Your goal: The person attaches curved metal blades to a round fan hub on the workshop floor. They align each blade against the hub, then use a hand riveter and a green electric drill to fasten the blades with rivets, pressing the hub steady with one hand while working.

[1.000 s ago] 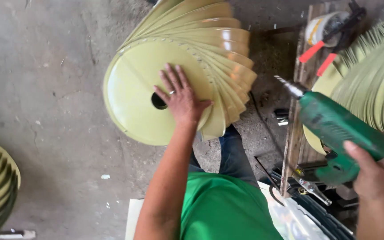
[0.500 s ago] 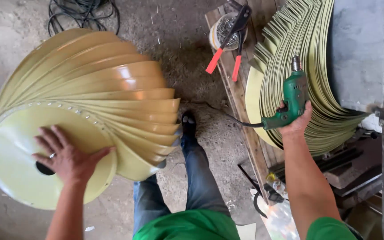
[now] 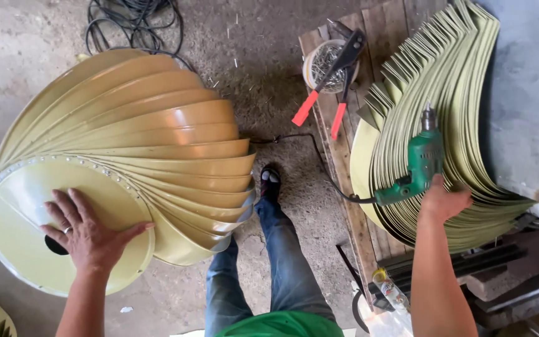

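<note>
Your left hand (image 3: 88, 234) lies spread flat on the vane drum's disc (image 3: 26, 206), steadying it, while your right hand (image 3: 444, 203), fingers loosely open, rests by the green drill (image 3: 416, 165) lying on the stacked blades (image 3: 444, 93).

Drill (image 3: 420, 163) grip hidden under right hand (image 3: 445, 201); blade stack (image 3: 444, 112) cut off at top.

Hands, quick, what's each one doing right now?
Left hand: open, flat on the pale yellow round metal end plate.
Right hand: loosely open at the green electric drill, grip unclear.
</note>
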